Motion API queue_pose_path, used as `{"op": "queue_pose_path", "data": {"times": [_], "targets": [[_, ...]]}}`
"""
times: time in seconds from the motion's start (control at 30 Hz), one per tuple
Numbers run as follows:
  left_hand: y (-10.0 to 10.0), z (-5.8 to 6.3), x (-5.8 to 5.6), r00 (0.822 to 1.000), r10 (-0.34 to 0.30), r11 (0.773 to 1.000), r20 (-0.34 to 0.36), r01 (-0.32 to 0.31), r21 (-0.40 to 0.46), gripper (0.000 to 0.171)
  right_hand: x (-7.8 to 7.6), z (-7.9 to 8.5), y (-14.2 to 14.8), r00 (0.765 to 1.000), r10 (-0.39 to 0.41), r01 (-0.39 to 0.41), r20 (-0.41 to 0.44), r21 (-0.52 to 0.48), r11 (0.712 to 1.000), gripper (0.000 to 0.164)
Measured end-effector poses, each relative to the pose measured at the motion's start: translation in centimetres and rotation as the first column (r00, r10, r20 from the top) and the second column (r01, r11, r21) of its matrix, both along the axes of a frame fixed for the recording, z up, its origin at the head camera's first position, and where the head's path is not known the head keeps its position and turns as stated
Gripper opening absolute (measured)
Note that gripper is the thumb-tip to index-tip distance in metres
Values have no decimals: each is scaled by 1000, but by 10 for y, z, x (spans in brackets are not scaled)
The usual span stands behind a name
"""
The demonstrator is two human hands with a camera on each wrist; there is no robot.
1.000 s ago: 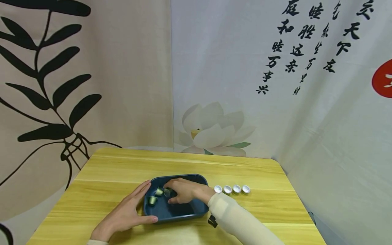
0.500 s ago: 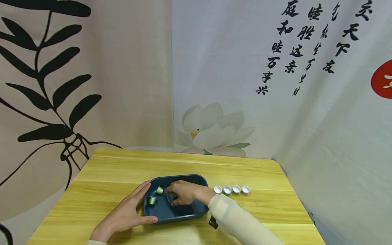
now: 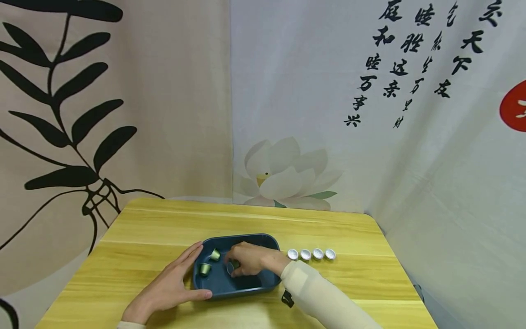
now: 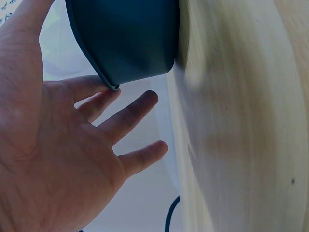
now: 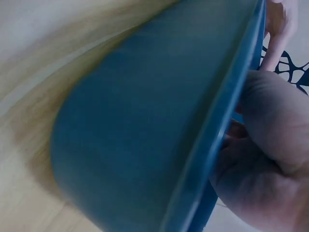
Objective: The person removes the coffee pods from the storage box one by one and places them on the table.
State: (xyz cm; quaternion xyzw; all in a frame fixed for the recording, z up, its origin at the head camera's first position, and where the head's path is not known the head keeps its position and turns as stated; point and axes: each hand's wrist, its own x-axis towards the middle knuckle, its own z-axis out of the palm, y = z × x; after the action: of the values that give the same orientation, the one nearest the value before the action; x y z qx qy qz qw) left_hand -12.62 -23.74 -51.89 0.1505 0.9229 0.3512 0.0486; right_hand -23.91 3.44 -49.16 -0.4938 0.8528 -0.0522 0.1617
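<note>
Sitting beside blue tray (image 3: pixel 223 285), four white-topped pieces (image 3: pixel 305 254), wooden table (image 3: pixel 370 278)

This looks like a small booth-like corner; whether in a home or an office, I cannot tell. Cloth hangings, one printed with a dark plant (image 3: pixel 57 121), another with a lotus (image 3: pixel 283 180) and brush writing (image 3: pixel 383 36), stand behind a wooden table (image 3: pixel 328 228).

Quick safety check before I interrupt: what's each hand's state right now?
Left hand: open, touching the dark-blue rounded rectangular tray.
Right hand: closed, holding a small, dark, round cup, partly hidden.
</note>
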Motion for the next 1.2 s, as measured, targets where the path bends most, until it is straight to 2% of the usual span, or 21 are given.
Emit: {"op": "queue_pose_path", "data": {"times": [0.4,0.67,0.87,1.2], "targets": [[0,-3,0,1000,8,1000,1,-8,-3,132,4,17,16,998,-21,29,57,-138,990,40],[0,0,1,1000,5,1000,-20,-6,-19,131,6,25,32,988,-56,89,141,-241,966,41],[1,1,2,1000,10,1000,-13,-10,-17,132,11,32,42,984,-67,114,165,-292,950,36],[2,2,3,1000,14,1000,-22,-15,-17,133,19,41,62,955,-122,213,271,-338,916,33]]}}
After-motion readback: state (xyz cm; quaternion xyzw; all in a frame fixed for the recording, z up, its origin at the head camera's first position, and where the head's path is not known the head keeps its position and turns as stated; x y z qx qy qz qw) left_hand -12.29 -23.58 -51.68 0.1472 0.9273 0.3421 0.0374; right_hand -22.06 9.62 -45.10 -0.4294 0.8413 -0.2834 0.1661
